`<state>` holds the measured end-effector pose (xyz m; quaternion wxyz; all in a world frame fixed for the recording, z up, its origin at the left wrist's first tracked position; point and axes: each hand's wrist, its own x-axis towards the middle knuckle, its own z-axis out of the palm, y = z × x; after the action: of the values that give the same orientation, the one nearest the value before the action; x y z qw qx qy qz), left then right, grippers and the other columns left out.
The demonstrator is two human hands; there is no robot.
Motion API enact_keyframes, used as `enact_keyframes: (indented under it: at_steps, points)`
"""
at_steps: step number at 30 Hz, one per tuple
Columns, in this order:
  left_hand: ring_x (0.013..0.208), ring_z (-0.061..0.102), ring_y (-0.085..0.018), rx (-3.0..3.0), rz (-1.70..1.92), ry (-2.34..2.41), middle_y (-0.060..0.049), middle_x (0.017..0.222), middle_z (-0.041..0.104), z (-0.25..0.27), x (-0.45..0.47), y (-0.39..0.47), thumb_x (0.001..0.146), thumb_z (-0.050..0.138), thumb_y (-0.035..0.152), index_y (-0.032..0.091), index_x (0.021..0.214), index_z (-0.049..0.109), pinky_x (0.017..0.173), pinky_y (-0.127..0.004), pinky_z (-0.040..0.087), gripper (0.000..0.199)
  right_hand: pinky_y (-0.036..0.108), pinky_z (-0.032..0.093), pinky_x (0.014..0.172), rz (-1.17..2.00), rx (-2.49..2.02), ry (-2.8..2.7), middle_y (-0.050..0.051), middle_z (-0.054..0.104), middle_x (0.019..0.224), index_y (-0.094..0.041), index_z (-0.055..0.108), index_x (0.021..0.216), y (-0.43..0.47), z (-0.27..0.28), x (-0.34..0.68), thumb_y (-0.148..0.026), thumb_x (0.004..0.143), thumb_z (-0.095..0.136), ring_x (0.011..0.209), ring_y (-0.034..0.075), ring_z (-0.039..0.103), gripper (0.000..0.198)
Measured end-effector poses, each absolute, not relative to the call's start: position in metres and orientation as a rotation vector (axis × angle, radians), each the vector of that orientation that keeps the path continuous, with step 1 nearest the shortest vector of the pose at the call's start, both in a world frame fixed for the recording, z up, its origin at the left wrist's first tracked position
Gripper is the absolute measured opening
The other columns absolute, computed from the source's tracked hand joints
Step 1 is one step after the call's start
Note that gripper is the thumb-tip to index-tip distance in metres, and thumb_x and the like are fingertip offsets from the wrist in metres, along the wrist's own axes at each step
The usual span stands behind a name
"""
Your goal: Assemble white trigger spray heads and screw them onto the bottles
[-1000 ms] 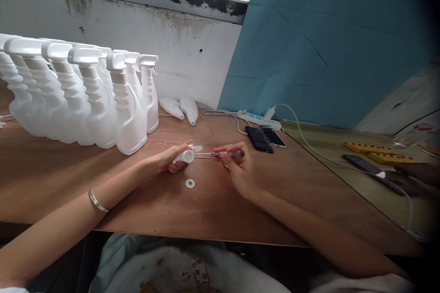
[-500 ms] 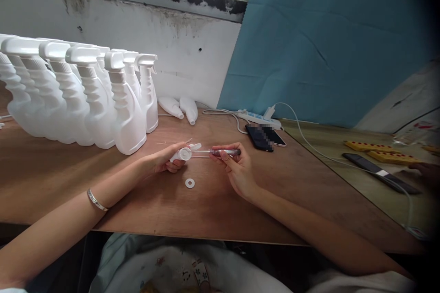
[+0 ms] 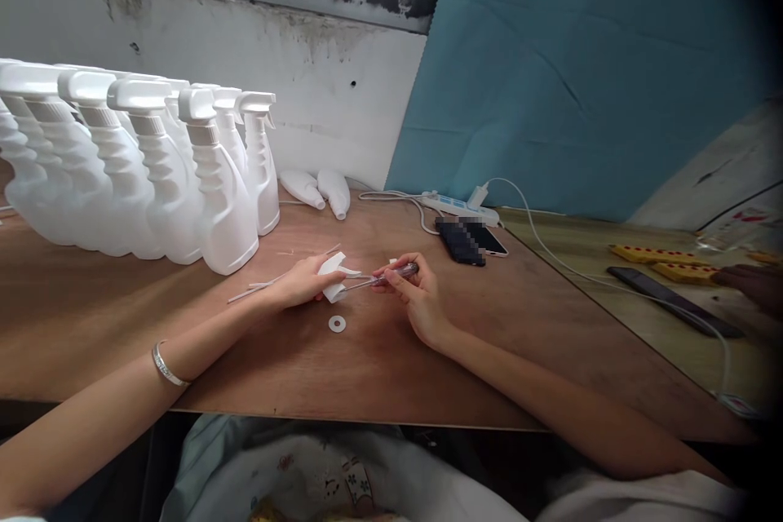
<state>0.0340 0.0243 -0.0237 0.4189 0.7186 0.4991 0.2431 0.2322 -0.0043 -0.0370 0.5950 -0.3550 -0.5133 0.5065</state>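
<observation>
In my left hand (image 3: 304,280) is a white spray trigger head (image 3: 333,276), gripped between thumb and fingers just above the table. My right hand (image 3: 413,289) is closed round the clear reddish handle of a screwdriver (image 3: 400,272). Its metal shaft points left and its tip meets the lower part of the spray head; whether it is inside cannot be made out. A small white piece shows by the right fingertips, too small to name. Below the spray head a white ring washer (image 3: 337,324) lies flat. Thin white tubes (image 3: 257,287) lie beside my left wrist.
Several white spray bottles (image 3: 229,204) stand upright in rows at the left. Two white bottles (image 3: 333,194) lie by the wall. Phones (image 3: 462,241), a power strip (image 3: 462,206) and cables are at the back. At far right, another person's hand (image 3: 749,281) is near yellow pieces (image 3: 682,271).
My left hand has turned the spray head, so its round opening no longer faces me. The screwdriver has tilted, its tip now lower than its handle. The thin tubes now show beside my left wrist.
</observation>
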Motion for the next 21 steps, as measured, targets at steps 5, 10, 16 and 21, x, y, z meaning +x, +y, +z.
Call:
enact_keyframes:
  at_steps: [5,10,16,21]
  points:
    - [0.060,0.053,-0.017,1.992,0.716,1.346,-0.001,0.068,0.059,-0.024,0.033,0.022,0.069,0.059,0.045,0.020,0.088,0.057,0.052,-0.021,0.033,0.032,0.028,0.054,0.052,1.186,-0.922,-1.199,-0.006,0.060,0.062,-0.022,0.039,0.080,-0.005,-0.036,0.230,-0.032,0.067,0.068,0.053,0.013,0.062,0.033]
    - [0.046,0.048,-0.012,1.705,0.766,1.323,0.001,0.065,0.058,-0.021,0.036,0.023,0.071,0.056,0.048,0.017,0.089,0.050,0.045,-0.022,0.032,0.037,0.022,0.046,0.039,1.183,-0.936,-1.225,-0.007,0.058,0.057,-0.022,0.037,0.083,-0.006,-0.037,0.230,-0.033,0.070,0.062,0.043,0.011,0.055,0.030]
    - [0.053,0.055,-0.011,1.315,0.799,1.011,-0.002,0.075,0.059,-0.019,0.043,0.022,0.079,0.042,0.026,0.015,0.101,0.040,0.048,-0.022,0.038,0.025,0.014,0.024,0.025,1.305,-1.006,-1.333,-0.010,0.051,0.046,-0.023,0.037,0.094,-0.009,-0.036,0.230,-0.029,0.073,0.050,0.029,0.007,0.036,0.025]
    - [0.065,0.061,-0.013,1.254,0.738,0.780,-0.005,0.083,0.062,-0.015,0.046,0.010,0.078,0.051,0.022,0.014,0.112,0.042,0.063,-0.028,0.047,0.036,0.015,0.023,0.024,1.340,-1.037,-1.497,-0.012,0.041,0.040,-0.021,0.039,0.107,-0.015,-0.032,0.228,-0.044,0.078,0.052,0.027,0.007,0.030,0.040]
